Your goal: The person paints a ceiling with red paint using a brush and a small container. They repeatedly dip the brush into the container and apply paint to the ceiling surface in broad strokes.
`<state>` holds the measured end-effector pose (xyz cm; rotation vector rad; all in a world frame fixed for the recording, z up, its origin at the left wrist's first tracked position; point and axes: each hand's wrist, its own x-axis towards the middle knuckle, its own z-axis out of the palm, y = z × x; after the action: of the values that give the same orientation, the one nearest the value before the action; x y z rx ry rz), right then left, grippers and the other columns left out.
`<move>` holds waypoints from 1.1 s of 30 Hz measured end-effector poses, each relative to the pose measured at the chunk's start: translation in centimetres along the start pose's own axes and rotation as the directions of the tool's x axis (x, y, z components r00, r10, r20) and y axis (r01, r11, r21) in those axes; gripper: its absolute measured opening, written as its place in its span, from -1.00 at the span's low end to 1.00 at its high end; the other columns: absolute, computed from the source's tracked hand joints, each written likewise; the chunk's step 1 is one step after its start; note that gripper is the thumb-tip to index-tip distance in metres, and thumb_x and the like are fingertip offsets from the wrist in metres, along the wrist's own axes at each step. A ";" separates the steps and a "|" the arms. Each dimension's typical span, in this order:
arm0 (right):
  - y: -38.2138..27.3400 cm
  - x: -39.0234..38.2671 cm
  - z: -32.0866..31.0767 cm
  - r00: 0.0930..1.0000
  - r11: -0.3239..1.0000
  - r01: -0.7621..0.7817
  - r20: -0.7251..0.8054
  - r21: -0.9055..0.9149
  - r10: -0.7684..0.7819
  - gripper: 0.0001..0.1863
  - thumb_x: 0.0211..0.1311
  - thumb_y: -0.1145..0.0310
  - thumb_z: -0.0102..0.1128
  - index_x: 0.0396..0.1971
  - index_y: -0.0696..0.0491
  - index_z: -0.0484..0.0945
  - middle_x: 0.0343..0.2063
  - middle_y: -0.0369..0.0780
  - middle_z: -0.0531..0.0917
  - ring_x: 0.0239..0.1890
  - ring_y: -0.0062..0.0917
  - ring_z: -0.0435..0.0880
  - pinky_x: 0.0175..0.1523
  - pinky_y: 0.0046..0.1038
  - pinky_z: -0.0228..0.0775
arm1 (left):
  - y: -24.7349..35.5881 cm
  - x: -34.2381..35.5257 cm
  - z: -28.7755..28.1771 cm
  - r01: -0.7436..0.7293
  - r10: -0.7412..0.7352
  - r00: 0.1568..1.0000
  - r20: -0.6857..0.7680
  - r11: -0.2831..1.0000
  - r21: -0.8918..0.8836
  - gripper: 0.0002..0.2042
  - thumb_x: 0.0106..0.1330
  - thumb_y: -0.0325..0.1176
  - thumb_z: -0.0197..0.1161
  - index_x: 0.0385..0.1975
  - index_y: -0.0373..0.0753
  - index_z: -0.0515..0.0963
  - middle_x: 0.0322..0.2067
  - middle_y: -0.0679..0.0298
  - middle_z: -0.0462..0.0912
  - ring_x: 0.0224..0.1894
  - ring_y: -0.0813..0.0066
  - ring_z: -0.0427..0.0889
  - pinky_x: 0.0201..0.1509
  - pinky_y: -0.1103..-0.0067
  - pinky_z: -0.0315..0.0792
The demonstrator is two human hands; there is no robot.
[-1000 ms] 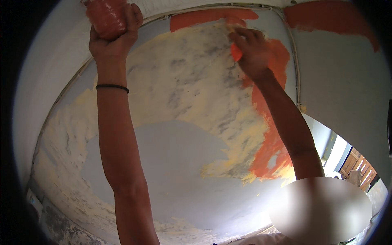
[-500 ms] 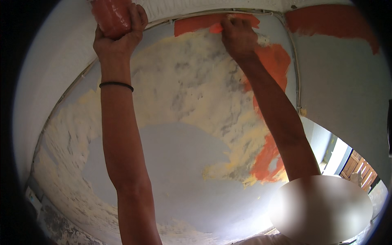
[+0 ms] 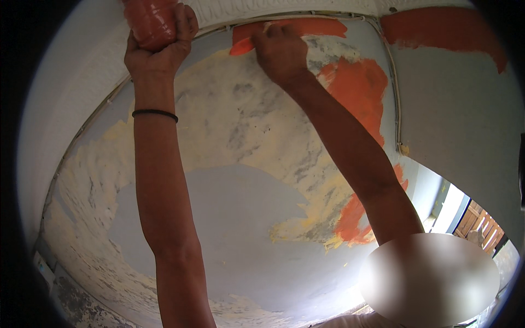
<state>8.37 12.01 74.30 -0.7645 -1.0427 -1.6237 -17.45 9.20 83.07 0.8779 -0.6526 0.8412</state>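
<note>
Raised at the upper left, my left hand (image 3: 161,60) is wrapped around the base of a plastic container (image 3: 150,27) that looks full of red-orange paint; its top is cut off by the frame edge. My right hand (image 3: 283,54) is closed on a paintbrush, whose orange-coated bristles (image 3: 240,47) point left against the wall. Most of the brush handle is hidden by the fingers. The bristles lie at the left end of an orange paint strip (image 3: 322,26) along the wall's top. A larger orange patch (image 3: 358,90) covers the wall right of my right hand.
Patchy cream and grey wall (image 3: 229,109) fills the middle. A cable (image 3: 396,104) runs along its top edge and down the corner. On the adjoining grey wall is another orange band (image 3: 443,33). An opening (image 3: 454,202) at the lower right shows wooden boards (image 3: 481,224).
My right hand and the brush have moved left along the top strip, uncovering more of the orange patch. The left hand and container stay nearly where they were.
</note>
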 end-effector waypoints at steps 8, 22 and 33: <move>-5.1 0.2 -2.6 0.983 0.722 -0.148 0.023 0.676 0.179 -0.85 0.13 0.41 0.47 -0.28 -0.05 0.74 -0.38 -0.14 0.71 -0.24 -0.26 0.73 -0.23 -0.29 0.64 | -0.3 -0.1 -0.5 -0.044 0.044 0.998 -0.051 0.999 0.007 -0.53 0.40 -0.07 0.08 0.17 -0.24 0.49 0.07 -0.04 0.47 0.11 -0.12 0.41 0.05 0.14 0.76; 15.9 -6.2 -9.0 0.557 0.252 -0.566 0.138 0.785 0.819 -0.73 0.19 0.40 0.52 -0.18 0.20 0.69 -0.24 -0.22 0.76 -0.18 -0.52 0.73 -0.03 -0.45 0.61 | 0.3 -0.7 -1.5 -0.058 0.058 0.997 -0.043 0.998 0.003 -0.50 0.32 -0.09 0.14 0.18 -0.26 0.52 0.10 -0.01 0.47 0.17 -0.14 0.40 0.09 0.03 0.75; 19.1 -8.7 -6.2 0.999 0.997 0.033 0.033 -0.064 -0.031 -0.40 -0.15 0.54 0.47 0.01 -0.21 0.69 0.06 -0.41 0.72 0.03 -0.36 0.68 -0.02 -0.33 0.70 | -0.9 -0.6 -1.9 0.020 -0.021 1.000 -0.004 0.995 -0.096 -0.48 0.22 -0.16 0.20 0.18 -0.24 0.52 0.12 0.01 0.45 0.22 -0.10 0.37 0.15 0.01 0.72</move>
<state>29.24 7.83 69.12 -0.8222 -1.0341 -1.6845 -16.74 10.31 81.37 0.7940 -0.6729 0.7869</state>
